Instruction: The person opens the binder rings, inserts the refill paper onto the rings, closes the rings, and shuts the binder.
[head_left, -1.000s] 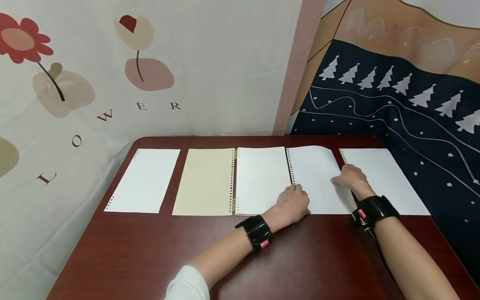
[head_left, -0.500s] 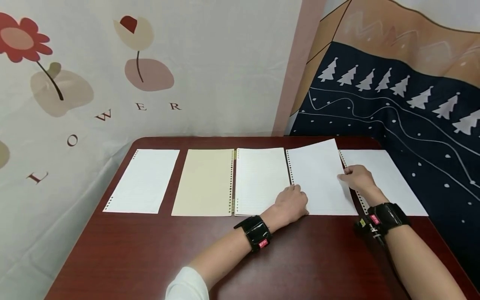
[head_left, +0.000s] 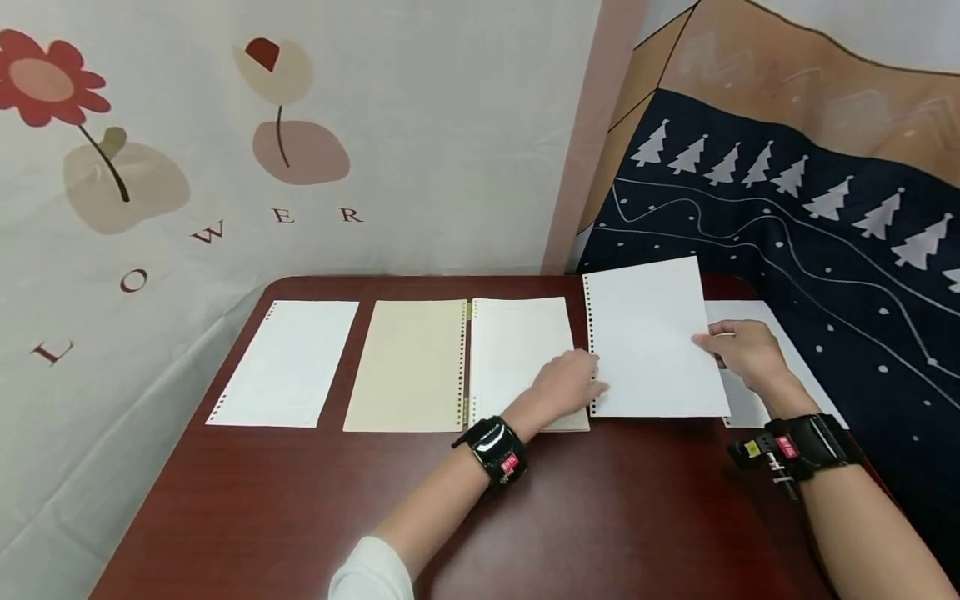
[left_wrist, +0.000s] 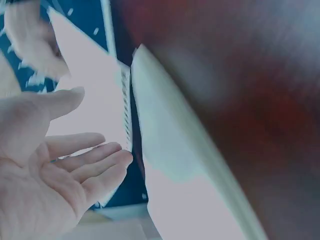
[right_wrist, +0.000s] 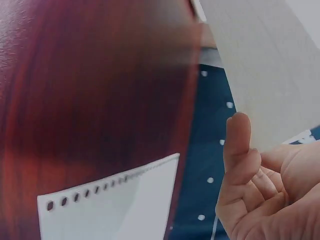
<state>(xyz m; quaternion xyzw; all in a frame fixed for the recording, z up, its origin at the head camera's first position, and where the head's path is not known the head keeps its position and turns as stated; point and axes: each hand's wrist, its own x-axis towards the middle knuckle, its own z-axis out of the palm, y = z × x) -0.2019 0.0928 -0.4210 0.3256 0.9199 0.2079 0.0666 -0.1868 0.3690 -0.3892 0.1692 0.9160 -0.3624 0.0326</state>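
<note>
My right hand point(head_left: 746, 354) pinches a white hole-punched sheet point(head_left: 645, 342) by its right edge, thumb in front. In the right wrist view the raised sheet point(right_wrist: 265, 65) runs up from the fingertips, above the tabletop. Beside its punched left edge is my left hand point(head_left: 566, 379), over the right part of the open loose-leaf notebook's lined page point(head_left: 513, 342). The left wrist view shows that hand point(left_wrist: 75, 150) with fingers extended and thumb apart, fingertips right at the row of holes. On the notebook's left side lies a cream page point(head_left: 405, 367).
A loose white punched sheet point(head_left: 285, 362) lies at the table's left. Another white sheet point(head_left: 750, 408) lies at the right, partly hidden behind the held sheet and right hand. The brown table point(head_left: 450, 517) backs onto printed cloths.
The sheet has come off the notebook and moved up and right with my right hand. My left hand has shifted slightly up and left, its fingers now spread.
</note>
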